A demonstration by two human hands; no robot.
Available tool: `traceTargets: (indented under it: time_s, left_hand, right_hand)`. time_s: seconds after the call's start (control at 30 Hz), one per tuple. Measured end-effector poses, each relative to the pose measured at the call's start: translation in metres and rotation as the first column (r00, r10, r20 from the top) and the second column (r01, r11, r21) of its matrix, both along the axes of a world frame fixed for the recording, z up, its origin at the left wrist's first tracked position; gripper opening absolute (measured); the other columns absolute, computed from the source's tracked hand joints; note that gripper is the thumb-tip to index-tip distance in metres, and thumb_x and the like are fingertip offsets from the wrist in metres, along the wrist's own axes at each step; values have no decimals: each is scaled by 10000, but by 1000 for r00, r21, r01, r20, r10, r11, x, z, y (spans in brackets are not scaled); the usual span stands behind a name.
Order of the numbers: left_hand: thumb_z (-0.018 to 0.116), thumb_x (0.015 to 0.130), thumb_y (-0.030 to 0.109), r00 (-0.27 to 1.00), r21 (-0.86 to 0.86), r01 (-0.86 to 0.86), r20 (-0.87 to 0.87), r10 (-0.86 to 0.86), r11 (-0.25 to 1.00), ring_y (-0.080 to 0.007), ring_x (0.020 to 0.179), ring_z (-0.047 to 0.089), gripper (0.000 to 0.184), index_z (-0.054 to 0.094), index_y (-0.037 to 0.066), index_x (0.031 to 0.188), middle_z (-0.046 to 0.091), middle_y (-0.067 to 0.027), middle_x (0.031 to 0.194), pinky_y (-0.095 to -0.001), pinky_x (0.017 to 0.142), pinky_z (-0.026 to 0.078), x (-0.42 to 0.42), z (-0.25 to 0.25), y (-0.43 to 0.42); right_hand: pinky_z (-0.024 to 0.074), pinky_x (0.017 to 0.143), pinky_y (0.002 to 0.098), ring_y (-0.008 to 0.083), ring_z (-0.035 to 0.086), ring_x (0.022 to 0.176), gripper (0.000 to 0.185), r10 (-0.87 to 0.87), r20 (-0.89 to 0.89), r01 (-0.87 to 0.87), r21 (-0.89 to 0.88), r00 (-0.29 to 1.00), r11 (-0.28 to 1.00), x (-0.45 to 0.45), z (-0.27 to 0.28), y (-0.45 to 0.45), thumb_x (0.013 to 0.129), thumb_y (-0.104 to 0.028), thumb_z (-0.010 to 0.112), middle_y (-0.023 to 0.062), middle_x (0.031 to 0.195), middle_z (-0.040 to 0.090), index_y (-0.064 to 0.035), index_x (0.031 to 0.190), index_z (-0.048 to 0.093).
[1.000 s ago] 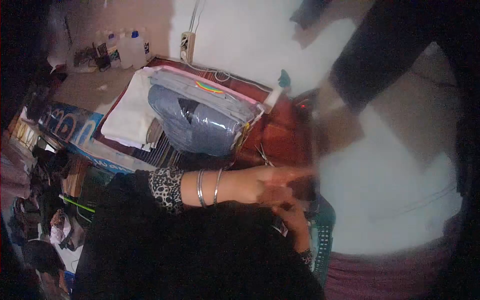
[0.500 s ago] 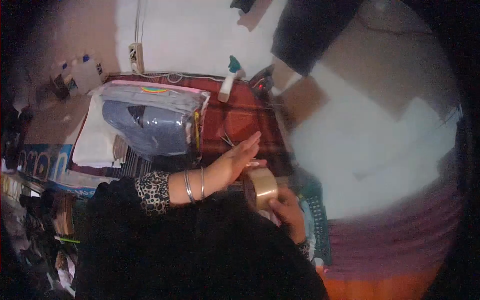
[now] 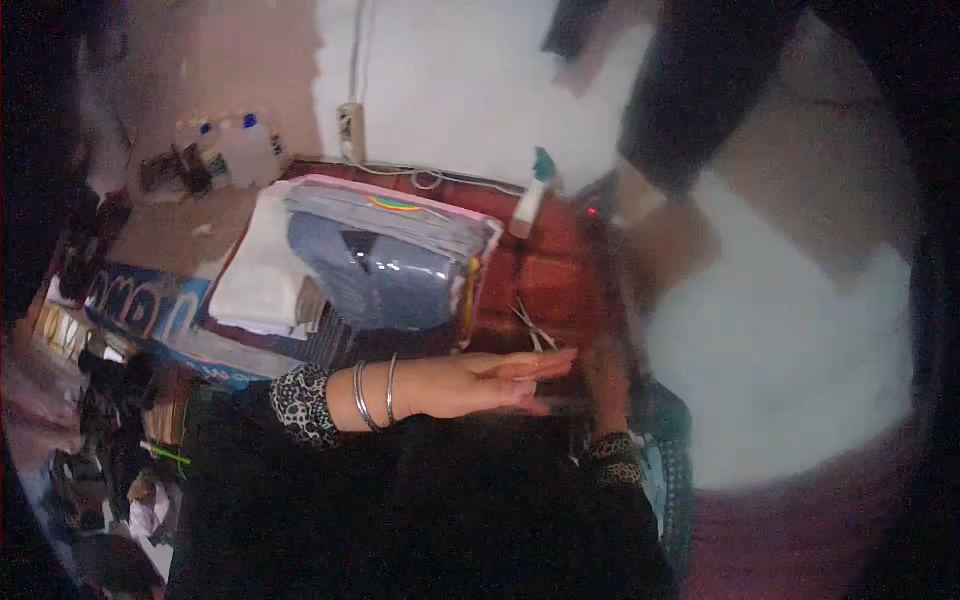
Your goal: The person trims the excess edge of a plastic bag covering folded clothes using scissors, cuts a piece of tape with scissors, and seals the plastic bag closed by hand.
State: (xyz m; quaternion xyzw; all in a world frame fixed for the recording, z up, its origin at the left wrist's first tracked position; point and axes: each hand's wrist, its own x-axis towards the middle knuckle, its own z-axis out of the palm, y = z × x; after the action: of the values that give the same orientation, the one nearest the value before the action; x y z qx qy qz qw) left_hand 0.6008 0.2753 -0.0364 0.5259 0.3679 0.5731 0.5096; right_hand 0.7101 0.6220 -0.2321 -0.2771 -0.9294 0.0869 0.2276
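My left hand, below two silver bangles, is stretched out with its fingers extended and nothing visible in it. Just beyond its fingertips lies a pair of scissors on the red surface. My right hand is to the right of the left one, reaching forward and smeared by motion. Its fingers are too blurred to read, and no tape roll can be made out. A clear plastic package with folded grey-blue cloth lies ahead of my left forearm.
Behind the package are a spray bottle with a green top and a power strip with a cable. White folded cloth lies at the left. A green basket stands near my right sleeve. Another person's dark-clothed leg is at upper right.
The brown tape roll that my right hand held is no longer visible. My right hand has moved forward, and my left has levelled out. The whole view has shifted, moving the surroundings rightward.
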Motion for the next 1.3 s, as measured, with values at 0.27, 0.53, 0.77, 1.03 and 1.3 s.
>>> traceTargets:
  time_s: [0.27,0.53,0.77,1.03,1.3]
  left_hand:
    - [524,954,403,990,249,-113,116,86,962,-277,1270,450,779,67,130,1524,130,-133,1572,-418,1079,328,-25,13,-41]
    - [619,836,180,979,423,-39,-166,119,905,-299,1235,506,800,181,16,1484,313,-193,1493,-403,1054,356,-55,24,-93]
    - [680,801,206,965,408,-66,-207,162,911,-313,1319,418,813,250,47,1472,333,-202,1477,-425,1071,344,-105,41,-158]
    - [685,826,267,357,630,-683,-154,921,370,-296,1194,550,762,310,36,1449,487,-214,1331,-370,966,460,-197,47,-224]
    - [678,829,393,316,109,-822,-729,607,559,-286,882,645,723,417,15,1387,658,-186,961,-350,761,505,-272,53,-207]
  right_hand:
    - [477,892,415,339,607,1039,534,260,-289,-366,-415,921,833,-20,164,-102,821,-370,684,190,1142,626,-19,1210,584]
    - [471,885,371,246,606,1018,379,719,-466,-849,-390,516,357,-48,229,-233,766,-217,768,121,1090,646,-57,1087,644]
    - [492,758,338,233,642,829,130,449,-544,-690,-403,709,602,-92,234,-317,723,-99,780,99,883,673,-51,803,689]
    - [470,881,404,315,624,982,244,445,-496,-475,75,745,877,-127,263,-371,777,-94,717,166,1039,656,-44,1011,669]
    - [295,1085,503,376,411,1299,578,567,14,-555,228,824,800,-194,253,-407,831,-223,666,176,1374,471,-83,1349,453]
